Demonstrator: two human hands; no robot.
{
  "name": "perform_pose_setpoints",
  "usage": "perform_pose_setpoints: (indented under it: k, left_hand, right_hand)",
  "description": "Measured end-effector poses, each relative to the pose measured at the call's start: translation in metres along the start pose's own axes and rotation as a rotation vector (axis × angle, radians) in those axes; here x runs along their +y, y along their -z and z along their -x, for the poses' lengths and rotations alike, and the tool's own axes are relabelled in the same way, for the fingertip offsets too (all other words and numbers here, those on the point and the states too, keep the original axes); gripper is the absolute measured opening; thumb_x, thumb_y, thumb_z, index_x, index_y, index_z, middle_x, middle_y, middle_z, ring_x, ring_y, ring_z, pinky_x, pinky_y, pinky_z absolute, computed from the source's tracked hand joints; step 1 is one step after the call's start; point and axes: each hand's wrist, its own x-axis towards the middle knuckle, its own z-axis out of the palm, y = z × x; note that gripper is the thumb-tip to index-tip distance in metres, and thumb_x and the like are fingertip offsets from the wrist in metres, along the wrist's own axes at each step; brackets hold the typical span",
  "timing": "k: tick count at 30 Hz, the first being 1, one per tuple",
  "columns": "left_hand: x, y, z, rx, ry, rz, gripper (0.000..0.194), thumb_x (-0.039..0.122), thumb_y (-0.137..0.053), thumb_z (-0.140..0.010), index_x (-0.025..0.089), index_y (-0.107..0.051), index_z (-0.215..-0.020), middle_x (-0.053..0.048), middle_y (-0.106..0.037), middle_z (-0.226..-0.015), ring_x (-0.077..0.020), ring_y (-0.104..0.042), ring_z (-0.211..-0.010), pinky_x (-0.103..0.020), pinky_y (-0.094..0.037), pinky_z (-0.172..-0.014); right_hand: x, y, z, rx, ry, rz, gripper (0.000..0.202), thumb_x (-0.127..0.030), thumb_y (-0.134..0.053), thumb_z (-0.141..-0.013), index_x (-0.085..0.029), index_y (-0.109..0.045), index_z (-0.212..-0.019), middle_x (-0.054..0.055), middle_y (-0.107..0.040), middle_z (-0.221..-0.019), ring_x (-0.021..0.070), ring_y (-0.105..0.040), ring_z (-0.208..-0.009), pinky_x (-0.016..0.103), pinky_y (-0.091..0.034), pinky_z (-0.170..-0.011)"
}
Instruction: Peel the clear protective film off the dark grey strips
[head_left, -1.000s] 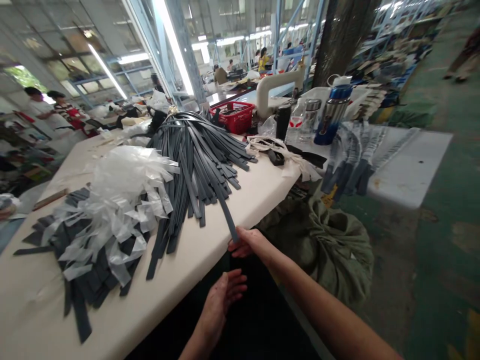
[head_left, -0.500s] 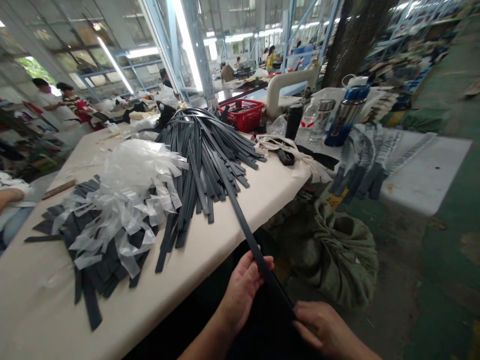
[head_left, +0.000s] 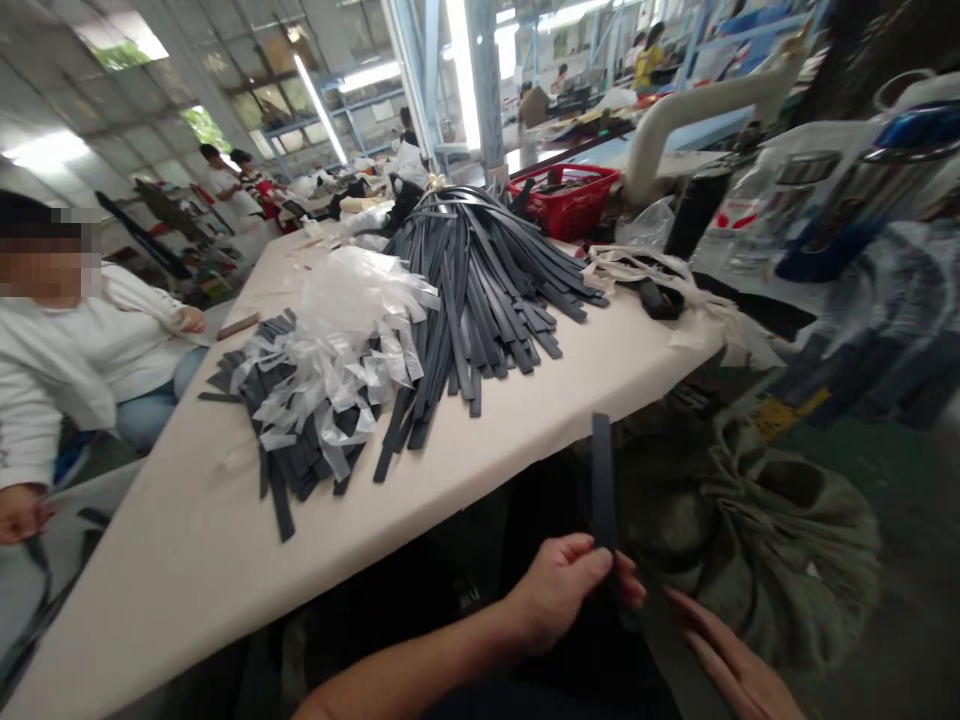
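My left hand [head_left: 570, 590] grips a dark grey flat strap [head_left: 602, 470] between thumb and fingers, off the table's front edge. One end of the strap points up; its lower part is hard to make out against the dark. To the right, my right hand [head_left: 731, 655] is partly cut off by the frame, its fingers stretched out and apart from the strap. On the table [head_left: 420, 490] lies a fanned bundle of similar straps [head_left: 480, 290], tied at its far end. Beside it, clear plastic strips [head_left: 352, 330] cover a second pile of dark straps [head_left: 281, 500].
A red basket [head_left: 566, 205] stands behind the bundle. At the right are a dark cylinder [head_left: 697, 210], a blue bottle [head_left: 862, 200] and pale cloth strips [head_left: 660, 270]. Below them sits a green sack [head_left: 780, 540]. A co-worker [head_left: 82, 360] sits at the left.
The strap has come away from the bundle and is now upright in my left hand. My right hand has let go of it and moved right. The view has turned left.
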Motion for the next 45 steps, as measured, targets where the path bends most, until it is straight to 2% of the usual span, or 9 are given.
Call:
perform_pose_setpoints:
  k: [5,10,14,16,18,23,28,34,45]
  left_hand:
    - [-0.011,0.016,0.013,-0.041,-0.068,-0.478,0.036,0.045,-0.056,-0.087,0.013,-0.074,-0.088,-0.002,-0.068,-0.074,-0.0161,-0.059,-0.068,-0.029,-0.047,-0.07]
    - [0.032,0.061,0.051,0.004,-0.527,-1.175,0.025,0.032,-0.055,-0.091,0.019,-0.074,-0.1,-0.006,-0.076,-0.093,-0.0207,-0.068,-0.086,-0.033,-0.051,-0.083]
    - [0.104,0.128,0.091,0.768,-0.904,-1.517,0.026,0.03,-0.057,-0.092,0.02,-0.068,-0.113,-0.012,-0.07,-0.121,-0.0257,-0.061,-0.116,-0.044,-0.044,-0.104]
    - [0.137,0.163,0.102,1.118,-0.83,-1.698,0.045,0.037,-0.067,-0.085,0.017,-0.062,-0.125,-0.018,-0.06,-0.136,-0.0345,-0.05,-0.13,-0.054,-0.035,-0.11]
    - [0.161,0.188,0.105,1.254,-0.674,-1.816,0.048,0.037,-0.072,-0.08,0.016,-0.064,-0.122,-0.02,-0.059,-0.137,-0.0414,-0.045,-0.134,-0.062,-0.031,-0.109]
    - [0.174,0.184,0.099,1.01,-0.713,-1.777,0.016,0.028,-0.06,-0.089,0.021,-0.073,-0.083,-0.008,-0.077,-0.099,-0.0292,-0.067,-0.104,-0.055,-0.033,-0.109]
    - [0.139,0.114,0.081,0.669,-0.778,-1.296,0.019,0.033,-0.059,-0.091,0.019,-0.071,-0.089,-0.001,-0.074,-0.076,-0.0157,-0.067,-0.069,-0.027,-0.051,-0.07]
    - [0.099,0.049,0.044,0.191,-0.667,-1.119,0.014,0.026,-0.061,-0.089,0.019,-0.074,-0.089,-0.003,-0.074,-0.078,-0.0145,-0.065,-0.068,-0.025,-0.049,-0.066]
    - [0.074,0.026,-0.001,-0.137,-0.135,-0.646,0.022,0.036,-0.073,-0.077,0.015,-0.071,-0.085,0.0,-0.066,-0.073,-0.0108,-0.056,-0.066,-0.025,-0.045,-0.067]
  right_hand:
    - [-0.123,-0.018,-0.045,-0.203,0.206,-0.288,0.044,-0.054,-0.054,-0.089,-0.027,-0.072,-0.119,0.008,-0.071,-0.124,0.0314,-0.065,-0.116,0.043,-0.05,-0.104]
    - [-0.148,-0.031,-0.049,-0.163,0.165,-0.612,0.036,-0.052,-0.057,-0.091,-0.022,-0.077,-0.094,0.01,-0.076,-0.098,0.0271,-0.071,-0.094,0.034,-0.057,-0.09]
    - [-0.132,-0.024,-0.046,-0.127,-0.012,-0.857,0.036,-0.054,-0.067,-0.083,-0.019,-0.075,-0.081,0.008,-0.073,-0.079,0.0207,-0.066,-0.064,0.028,-0.058,-0.062]
    - [-0.123,-0.022,-0.043,-0.142,-0.085,-0.917,0.037,-0.055,-0.071,-0.079,-0.018,-0.075,-0.078,0.008,-0.072,-0.076,0.0192,-0.064,-0.059,0.027,-0.055,-0.057]
    - [-0.113,-0.024,-0.04,-0.168,-0.119,-0.932,0.037,-0.054,-0.072,-0.078,-0.017,-0.075,-0.077,0.009,-0.071,-0.076,0.019,-0.063,-0.06,0.027,-0.054,-0.057]
    - [-0.103,-0.03,-0.035,-0.177,-0.117,-0.904,0.035,-0.052,-0.071,-0.081,-0.018,-0.076,-0.08,0.008,-0.072,-0.078,0.0187,-0.064,-0.062,0.028,-0.054,-0.062]
    - [-0.146,-0.017,-0.043,-0.316,-0.039,-1.024,0.033,-0.052,-0.067,-0.085,-0.021,-0.076,-0.081,0.013,-0.074,-0.11,0.0291,-0.068,-0.099,0.039,-0.053,-0.09]
    - [-0.213,-0.003,-0.07,-0.549,0.097,-1.144,0.031,-0.051,-0.069,-0.086,-0.022,-0.079,-0.09,0.009,-0.067,-0.129,0.0301,-0.06,-0.121,0.045,-0.039,-0.109]
    - [-0.228,0.047,-0.107,-0.041,0.247,-1.075,0.024,-0.048,-0.075,-0.081,-0.026,-0.08,-0.09,0.002,-0.077,-0.1,0.0164,-0.066,-0.087,0.026,-0.052,-0.075]
